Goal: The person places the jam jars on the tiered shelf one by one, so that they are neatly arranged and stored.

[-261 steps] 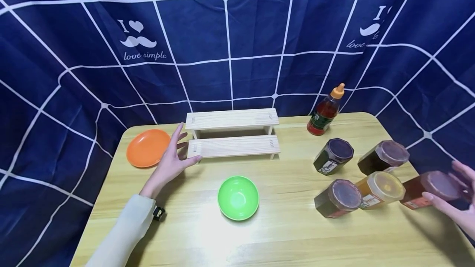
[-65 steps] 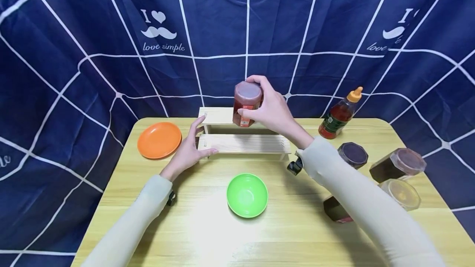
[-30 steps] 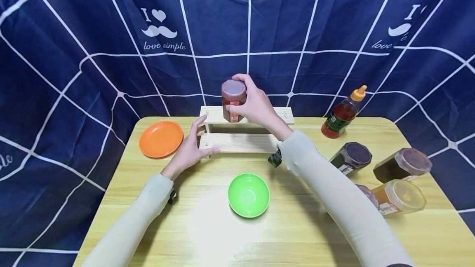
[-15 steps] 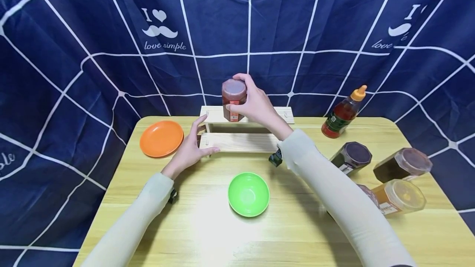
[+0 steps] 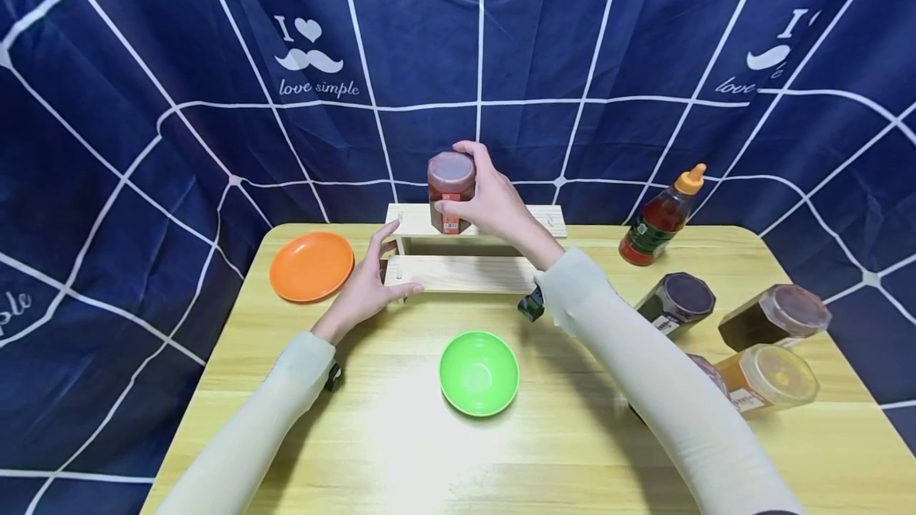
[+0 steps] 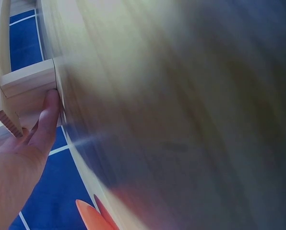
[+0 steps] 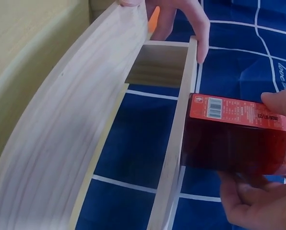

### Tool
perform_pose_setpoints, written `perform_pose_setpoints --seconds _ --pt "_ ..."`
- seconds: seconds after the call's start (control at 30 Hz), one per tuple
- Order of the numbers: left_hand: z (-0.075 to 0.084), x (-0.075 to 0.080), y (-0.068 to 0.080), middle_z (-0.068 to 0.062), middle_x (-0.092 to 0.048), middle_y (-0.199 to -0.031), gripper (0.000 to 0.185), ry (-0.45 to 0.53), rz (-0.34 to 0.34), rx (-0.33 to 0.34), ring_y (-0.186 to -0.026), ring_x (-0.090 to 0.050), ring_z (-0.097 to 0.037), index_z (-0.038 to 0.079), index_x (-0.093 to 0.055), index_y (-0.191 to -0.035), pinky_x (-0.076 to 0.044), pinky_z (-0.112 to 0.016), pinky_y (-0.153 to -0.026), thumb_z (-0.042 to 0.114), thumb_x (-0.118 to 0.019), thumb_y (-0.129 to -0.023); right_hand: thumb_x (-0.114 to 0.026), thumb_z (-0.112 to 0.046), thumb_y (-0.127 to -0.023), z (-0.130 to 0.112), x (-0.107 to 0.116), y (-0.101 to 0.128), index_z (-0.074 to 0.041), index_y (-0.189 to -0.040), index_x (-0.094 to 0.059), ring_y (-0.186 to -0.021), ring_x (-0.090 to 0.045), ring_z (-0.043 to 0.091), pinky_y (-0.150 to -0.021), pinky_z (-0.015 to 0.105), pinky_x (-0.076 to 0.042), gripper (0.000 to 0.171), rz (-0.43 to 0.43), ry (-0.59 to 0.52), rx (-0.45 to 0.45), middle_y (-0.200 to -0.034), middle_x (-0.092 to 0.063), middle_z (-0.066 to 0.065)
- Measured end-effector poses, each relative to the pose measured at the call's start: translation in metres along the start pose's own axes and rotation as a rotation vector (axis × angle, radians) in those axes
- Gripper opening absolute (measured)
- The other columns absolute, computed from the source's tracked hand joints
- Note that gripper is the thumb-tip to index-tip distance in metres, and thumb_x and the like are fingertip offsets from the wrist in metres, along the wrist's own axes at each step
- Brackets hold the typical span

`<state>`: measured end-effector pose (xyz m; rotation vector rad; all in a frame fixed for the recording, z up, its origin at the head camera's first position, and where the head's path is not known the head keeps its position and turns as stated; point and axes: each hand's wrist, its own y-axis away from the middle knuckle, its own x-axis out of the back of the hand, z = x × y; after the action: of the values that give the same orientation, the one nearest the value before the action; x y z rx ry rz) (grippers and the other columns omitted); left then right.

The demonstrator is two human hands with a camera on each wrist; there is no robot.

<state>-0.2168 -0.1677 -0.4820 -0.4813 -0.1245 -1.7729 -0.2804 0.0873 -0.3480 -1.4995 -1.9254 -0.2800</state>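
My right hand [image 5: 495, 195] grips a jar [image 5: 452, 195] of dark red contents, with a red barcode label, by its sides near the lid. The jar stands upright on the upper step of a two-step wooden rack [image 5: 461, 274], left of the middle. In the right wrist view, the base of the red jar [image 7: 236, 134] meets the upper board of the rack [image 7: 174, 148]. My left hand [image 5: 362, 284] holds the left end of the rack, thumb at the lower step and a finger at the upper one. In the left wrist view, the left hand's [image 6: 25, 158] fingers reach behind the boards.
A green bowl [image 5: 479, 374] sits in front of the rack, an orange plate [image 5: 311, 266] to its left. At right stand a sauce bottle [image 5: 658, 221], dark jars [image 5: 676, 302] and a yellow jar [image 5: 769, 380]. My right forearm partly hides one jar. A blue curtain [image 5: 415, 46] hangs behind.
Since the oldest frame, my right hand has carried the red jar from the table's right side to the rack's upper step. Over the last second both hands stay nearly still.
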Motion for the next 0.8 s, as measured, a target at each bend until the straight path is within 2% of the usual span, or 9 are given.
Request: perform_pose_setpoints --seconds 0.17,0.4,0.6,0.7,0.8 --pt "0.000 -0.001 0.000 -0.022 -0.044 -0.166 0.119 0.008 -0.004 0.002 -0.147 -0.050 -0.040 0.038 -0.020 -0.172 -0.044 -0.060 -0.116 0.013 -0.098 -0.085 -0.094 -0.025 -0.086 0.000 0.005 0.005 -0.020 -0.168 -0.024 -0.136 -0.060 0.035 -0.111 0.051 -0.048 0.108 -0.015 -0.114 -0.047 -0.147 -0.058 0.020" --pt "0.000 0.001 0.001 -0.024 -0.043 -0.166 0.120 0.001 0.002 -0.002 -0.146 -0.050 -0.042 0.037 -0.020 -0.173 -0.044 -0.062 -0.116 0.012 -0.098 -0.085 -0.092 -0.019 -0.087 -0.008 0.021 0.013 -0.016 -0.169 -0.020 -0.146 -0.052 0.040 -0.119 0.056 -0.043 0.110 -0.040 -0.247 -0.066 -0.159 -0.047 0.025" --pt "0.001 -0.001 0.000 -0.023 -0.040 -0.168 0.121 0.013 -0.006 -0.009 -0.149 -0.047 -0.043 0.035 -0.018 -0.173 -0.042 -0.063 -0.117 0.009 -0.097 -0.085 -0.090 -0.020 -0.090 -0.012 0.040 0.028 -0.018 -0.170 -0.018 -0.148 -0.049 0.041 -0.120 0.054 -0.041 0.108 -0.028 -0.255 -0.089 -0.161 -0.044 0.026" --pt "0.010 -0.003 0.002 -0.027 -0.037 -0.169 0.120 0.034 -0.010 -0.013 -0.150 -0.044 -0.048 0.025 -0.017 -0.174 -0.041 -0.065 -0.117 0.000 -0.094 -0.086 -0.088 -0.020 -0.092 -0.011 0.051 0.038 -0.017 -0.170 -0.019 -0.146 -0.051 0.039 -0.120 0.055 -0.042 0.104 -0.011 -0.233 -0.080 -0.160 -0.044 0.025" --pt "0.010 -0.003 0.003 -0.025 -0.037 -0.169 0.120 0.040 -0.017 -0.013 -0.150 -0.045 -0.045 0.027 -0.016 -0.174 -0.044 -0.062 -0.116 0.000 -0.093 -0.086 -0.086 -0.018 -0.094 -0.011 0.063 0.050 -0.014 -0.169 -0.020 -0.144 -0.053 0.039 -0.119 0.056 -0.043 0.100 0.013 -0.234 -0.071 -0.158 -0.046 0.025"
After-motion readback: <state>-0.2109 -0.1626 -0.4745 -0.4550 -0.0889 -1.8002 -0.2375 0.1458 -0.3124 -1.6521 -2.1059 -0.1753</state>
